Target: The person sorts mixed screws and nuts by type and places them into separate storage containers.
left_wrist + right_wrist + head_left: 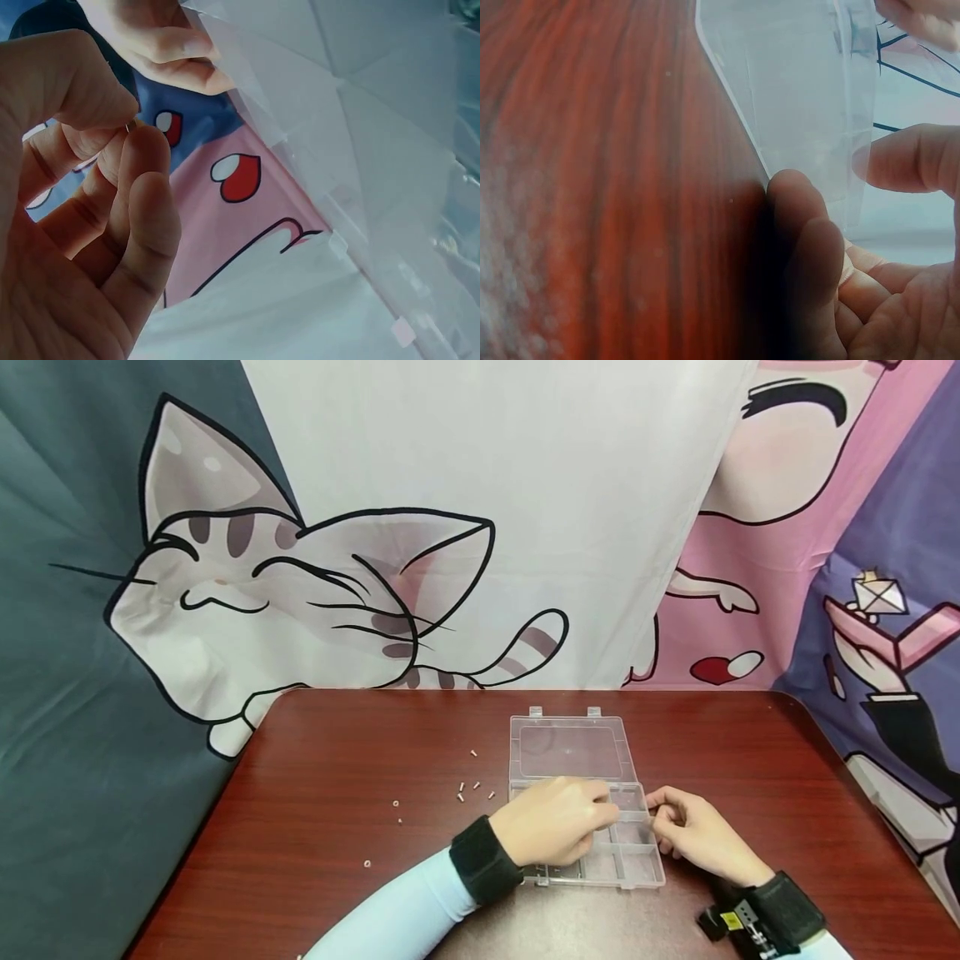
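A clear plastic compartment box (633, 884) lies on the table with its lid (573, 752) folded back. Above its compartments, my left hand (551, 820) pinches a tiny metal piece (131, 126) between thumb and fingertips, most of it covered by the fingers. My right hand (697, 831) grips the box by its right side. In the right wrist view the thumb (900, 161) lies on the box's upper edge, and curled fingers (799, 199) press low on its side wall. The left forearm and hand hide the box's left compartments in the head view.
Several small screws (476, 786) are scattered on the brown table (322, 777) left of the box. Small ring-shaped nuts (367, 863) lie farther left. A printed cloth (480, 460) with a cat drawing hangs behind the table.
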Motion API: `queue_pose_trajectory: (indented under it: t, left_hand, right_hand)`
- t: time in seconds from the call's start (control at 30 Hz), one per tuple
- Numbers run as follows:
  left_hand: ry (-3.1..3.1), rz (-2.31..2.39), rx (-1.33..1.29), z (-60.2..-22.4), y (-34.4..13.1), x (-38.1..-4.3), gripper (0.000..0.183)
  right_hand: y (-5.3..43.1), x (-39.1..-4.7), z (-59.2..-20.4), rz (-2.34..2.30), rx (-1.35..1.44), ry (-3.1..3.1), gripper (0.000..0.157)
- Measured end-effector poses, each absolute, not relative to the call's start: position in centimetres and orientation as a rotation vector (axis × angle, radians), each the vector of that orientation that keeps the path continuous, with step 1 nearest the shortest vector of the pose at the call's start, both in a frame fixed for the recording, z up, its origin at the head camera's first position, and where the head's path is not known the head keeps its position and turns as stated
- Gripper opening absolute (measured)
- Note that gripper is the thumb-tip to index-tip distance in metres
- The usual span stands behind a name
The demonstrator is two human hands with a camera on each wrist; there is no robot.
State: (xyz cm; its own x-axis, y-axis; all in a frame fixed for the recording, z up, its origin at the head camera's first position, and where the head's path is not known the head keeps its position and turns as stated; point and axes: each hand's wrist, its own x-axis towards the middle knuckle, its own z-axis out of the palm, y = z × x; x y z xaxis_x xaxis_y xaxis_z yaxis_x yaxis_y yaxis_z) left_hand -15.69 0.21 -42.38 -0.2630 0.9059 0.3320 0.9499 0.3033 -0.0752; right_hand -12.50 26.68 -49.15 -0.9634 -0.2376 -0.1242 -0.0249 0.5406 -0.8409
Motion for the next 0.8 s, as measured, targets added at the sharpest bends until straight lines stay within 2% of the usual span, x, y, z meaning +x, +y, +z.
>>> queue_pose_trajectory:
  t: [0.7, 0.73, 0.8]
  left_hand:
    - [-2.323, -0.233, -1.692, -42.88, 1.05, -16.56, 0.010]
    - [-2.340, -0.223, -1.683, -42.94, 0.98, -16.51, 0.013]
    - [-2.406, -0.206, -1.654, -43.10, 0.75, -16.31, 0.042]
  right_hand:
    - [26.72, -12.47, -49.25, -1.399, -0.248, 2.555, 0.026]
    - [26.73, -12.46, -49.27, -1.396, -0.250, 2.557, 0.026]
    - [26.74, -12.46, -49.33, -1.392, -0.245, 2.561, 0.025]
